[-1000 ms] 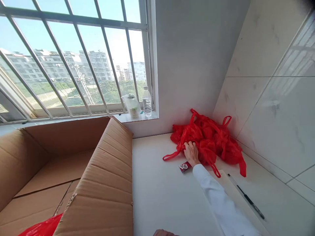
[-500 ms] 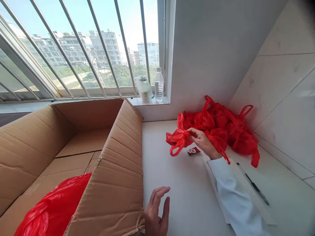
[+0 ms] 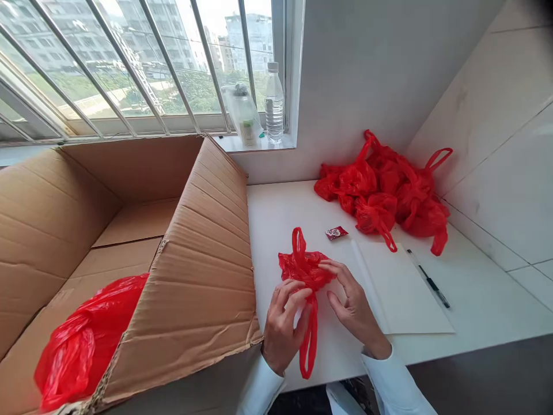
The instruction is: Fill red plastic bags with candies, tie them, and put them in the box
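A crumpled red plastic bag (image 3: 303, 271) hangs just above the white counter (image 3: 285, 219) near its front edge, held between both hands. My left hand (image 3: 283, 325) pinches its lower part, with a handle loop dangling below. My right hand (image 3: 354, 305) grips the bag's right side with curled fingers. A heap of more red bags (image 3: 384, 190) lies in the far corner against the tiled wall.
A large open cardboard box (image 3: 203, 271) stands at the left with a red bag (image 3: 82, 340) inside. A small red packet (image 3: 336, 233), a white sheet (image 3: 401, 288) and a black pen (image 3: 427, 279) lie on the counter. A water bottle (image 3: 273, 104) stands on the windowsill.
My right hand pulled one red bag off the heap and brought it to the front of the counter. My left hand came up and took hold of it too.
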Tool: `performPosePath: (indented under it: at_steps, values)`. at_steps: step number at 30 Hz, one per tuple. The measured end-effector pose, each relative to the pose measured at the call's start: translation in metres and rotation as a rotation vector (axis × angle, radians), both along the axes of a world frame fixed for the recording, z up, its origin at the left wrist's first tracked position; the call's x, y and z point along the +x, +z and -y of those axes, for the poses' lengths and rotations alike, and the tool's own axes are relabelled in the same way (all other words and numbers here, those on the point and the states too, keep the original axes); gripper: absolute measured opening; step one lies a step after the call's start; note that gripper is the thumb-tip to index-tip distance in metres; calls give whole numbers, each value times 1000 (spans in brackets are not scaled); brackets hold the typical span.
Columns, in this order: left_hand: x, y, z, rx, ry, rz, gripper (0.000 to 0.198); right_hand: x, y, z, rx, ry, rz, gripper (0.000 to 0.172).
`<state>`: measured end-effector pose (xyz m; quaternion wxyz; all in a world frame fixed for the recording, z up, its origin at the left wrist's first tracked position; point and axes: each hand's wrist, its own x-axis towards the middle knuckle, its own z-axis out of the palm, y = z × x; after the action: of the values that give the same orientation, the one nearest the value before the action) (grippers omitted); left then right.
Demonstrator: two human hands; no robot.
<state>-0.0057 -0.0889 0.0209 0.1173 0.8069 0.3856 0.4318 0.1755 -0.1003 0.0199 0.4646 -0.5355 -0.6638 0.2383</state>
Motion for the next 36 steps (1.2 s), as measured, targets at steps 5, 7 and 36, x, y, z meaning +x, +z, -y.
performPosePath:
  at_steps: [5, 7, 36]
  values:
    - [11, 2, -15, 60, -62, -155, 33, 6, 2, -8, 66, 32, 166, 34]
    - [11, 1, -19, 75, -93, -219, 32, 5, -3, -12, 76, 47, 226, 28]
    - [17, 2, -9, 94, 14, -102, 40, 15, 32, -12, 74, 42, 411, 44]
